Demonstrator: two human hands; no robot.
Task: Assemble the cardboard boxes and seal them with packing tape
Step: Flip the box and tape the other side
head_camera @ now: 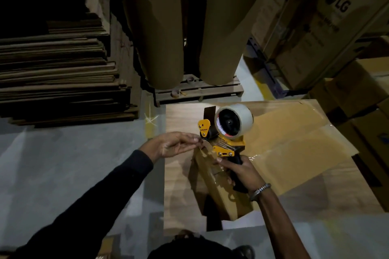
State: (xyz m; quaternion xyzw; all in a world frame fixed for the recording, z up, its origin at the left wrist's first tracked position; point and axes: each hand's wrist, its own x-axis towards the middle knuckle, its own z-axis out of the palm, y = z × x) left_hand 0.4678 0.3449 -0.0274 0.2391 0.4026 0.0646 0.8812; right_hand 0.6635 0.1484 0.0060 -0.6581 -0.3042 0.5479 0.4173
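The right hand (242,171) is gripping the tape gun (226,132) by its handle over the box's (294,153) near-left edge, while the left hand (174,145) is pinching the tape end at the roller, probably to start a strip.

You can read "LG" w/ its round logo on two big cartons (328,17) top right. Smaller print under it is too blurred. Label on the yellow tape dispenser (223,136) isn't legible.

I am wearing the single camera on my head; it is looking steeply forward and down, close over my hands (210,160)
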